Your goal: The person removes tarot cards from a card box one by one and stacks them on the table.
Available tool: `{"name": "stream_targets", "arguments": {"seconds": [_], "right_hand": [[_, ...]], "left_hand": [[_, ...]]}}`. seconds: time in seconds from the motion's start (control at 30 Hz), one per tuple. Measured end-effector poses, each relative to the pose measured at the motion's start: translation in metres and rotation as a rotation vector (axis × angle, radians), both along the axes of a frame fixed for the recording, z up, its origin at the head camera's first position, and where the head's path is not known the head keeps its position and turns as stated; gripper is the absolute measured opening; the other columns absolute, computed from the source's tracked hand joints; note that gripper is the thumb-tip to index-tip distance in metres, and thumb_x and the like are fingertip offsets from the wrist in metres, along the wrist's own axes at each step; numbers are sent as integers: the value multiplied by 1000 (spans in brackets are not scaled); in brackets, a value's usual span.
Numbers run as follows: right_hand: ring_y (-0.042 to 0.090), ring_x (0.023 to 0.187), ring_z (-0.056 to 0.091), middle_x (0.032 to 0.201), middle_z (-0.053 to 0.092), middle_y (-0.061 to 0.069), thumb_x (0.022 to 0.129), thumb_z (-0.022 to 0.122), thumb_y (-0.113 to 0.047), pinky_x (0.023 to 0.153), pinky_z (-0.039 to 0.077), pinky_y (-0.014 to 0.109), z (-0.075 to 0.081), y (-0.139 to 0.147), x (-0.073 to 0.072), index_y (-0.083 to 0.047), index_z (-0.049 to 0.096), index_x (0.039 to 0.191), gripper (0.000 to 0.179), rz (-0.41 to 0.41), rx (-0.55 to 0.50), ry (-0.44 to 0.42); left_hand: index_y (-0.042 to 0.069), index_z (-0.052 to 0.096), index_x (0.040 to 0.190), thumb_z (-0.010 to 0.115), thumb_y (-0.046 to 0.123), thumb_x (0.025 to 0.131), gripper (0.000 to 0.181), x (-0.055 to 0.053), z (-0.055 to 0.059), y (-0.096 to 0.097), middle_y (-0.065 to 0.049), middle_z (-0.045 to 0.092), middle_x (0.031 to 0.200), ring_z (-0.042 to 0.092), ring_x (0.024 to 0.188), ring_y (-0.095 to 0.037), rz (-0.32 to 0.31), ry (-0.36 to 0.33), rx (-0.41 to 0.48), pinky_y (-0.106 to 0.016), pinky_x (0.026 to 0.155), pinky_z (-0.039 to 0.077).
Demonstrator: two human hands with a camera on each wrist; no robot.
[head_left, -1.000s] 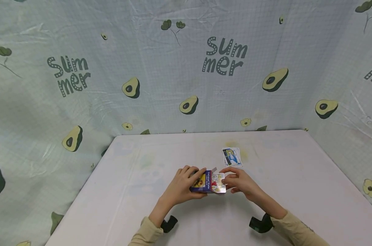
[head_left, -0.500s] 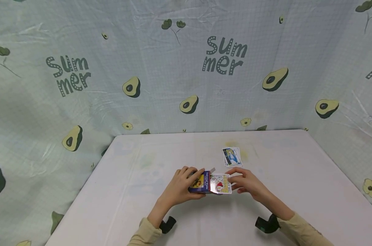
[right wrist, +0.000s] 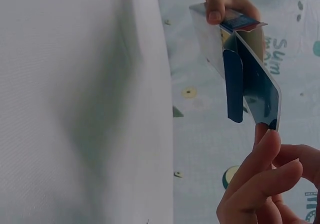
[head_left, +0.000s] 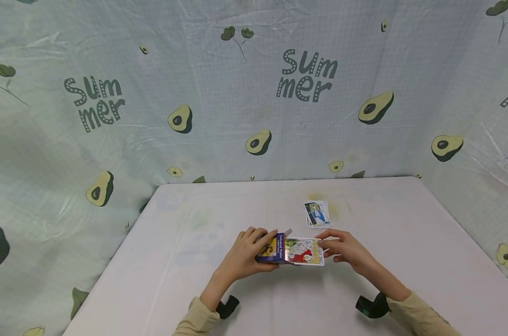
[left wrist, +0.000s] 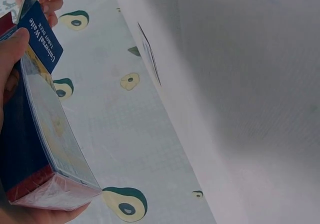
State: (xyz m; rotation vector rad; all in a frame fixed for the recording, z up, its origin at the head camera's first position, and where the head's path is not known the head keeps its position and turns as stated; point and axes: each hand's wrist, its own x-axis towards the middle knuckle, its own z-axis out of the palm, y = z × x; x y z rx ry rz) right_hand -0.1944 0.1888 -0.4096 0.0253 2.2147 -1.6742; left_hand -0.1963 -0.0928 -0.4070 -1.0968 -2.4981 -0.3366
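Observation:
My left hand (head_left: pixel 249 252) grips a blue and yellow tarot deck box (head_left: pixel 275 249) above the table, its open end facing right. Its side reads "Universal Waite Tarot Deck" in the left wrist view, and the flap (right wrist: pixel 233 86) stands out at the mouth in the right wrist view. A white-bordered tarot card (head_left: pixel 303 252) with a red and yellow picture sticks most of its length out of the box. My right hand (head_left: pixel 346 249) pinches that card's outer end between thumb and fingers. Behind the hands, a small fanned pile of tarot cards (head_left: pixel 317 214) lies on the table, a blue-pictured one on top.
The white-covered table (head_left: pixel 203 219) has its far edge against a hanging sheet (head_left: pixel 220 93) printed with avocados and "summer". Dark wrist cameras are strapped at both wrists, the left camera (head_left: pixel 227 307) and the right camera (head_left: pixel 372 306), close over the tabletop.
My right hand has moved to the right, drawing the tarot card much farther out of the box. The left hand and box have shifted slightly left. The pile stays put.

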Motion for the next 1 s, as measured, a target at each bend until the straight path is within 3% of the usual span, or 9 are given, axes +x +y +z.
{"name": "stream_targets", "arguments": {"seconds": [1.0], "right_hand": [[13, 71, 61, 92, 62, -3, 85, 57, -36, 56, 44, 21, 2, 20, 3, -4, 54, 116, 45, -58, -30, -68]], "left_hand": [[19, 47, 128, 74, 49, 63, 77, -3, -2, -4, 1, 52, 110, 46, 96, -13, -8, 15, 30, -34, 79, 41]]}}
